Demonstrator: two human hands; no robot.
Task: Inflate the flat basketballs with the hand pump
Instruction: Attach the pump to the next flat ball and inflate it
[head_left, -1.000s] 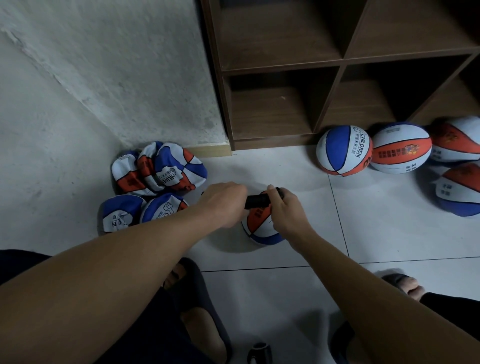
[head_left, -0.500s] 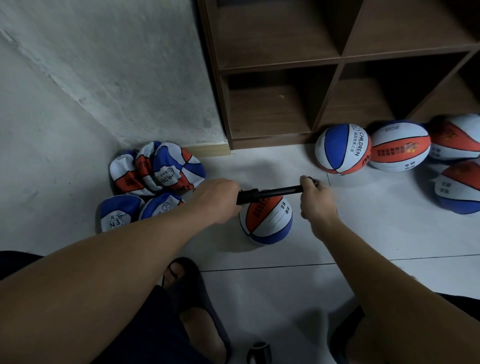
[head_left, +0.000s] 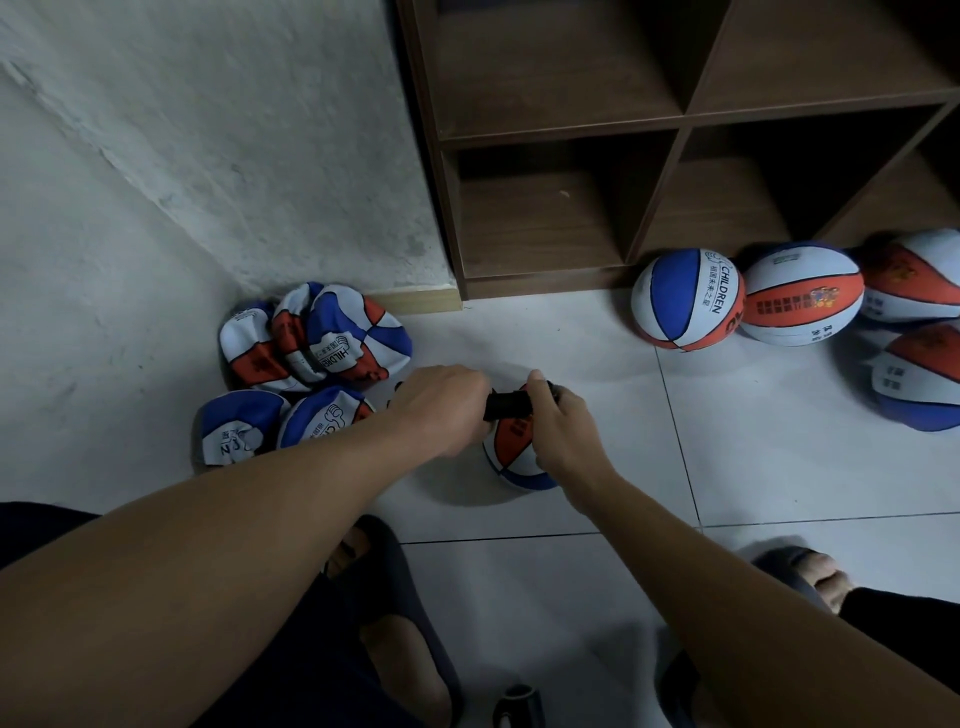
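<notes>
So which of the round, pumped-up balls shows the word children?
The blue-and-white inflated basketball nearest the brown wooden shelf's corner, leftmost of the right-hand group; its neighbours show no such word.

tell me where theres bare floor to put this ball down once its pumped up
Bare tile lies between the ball being pumped and the inflated balls by the shelf, and on the tile right of the right hand. The wall corner is crowded with flat balls.
</notes>
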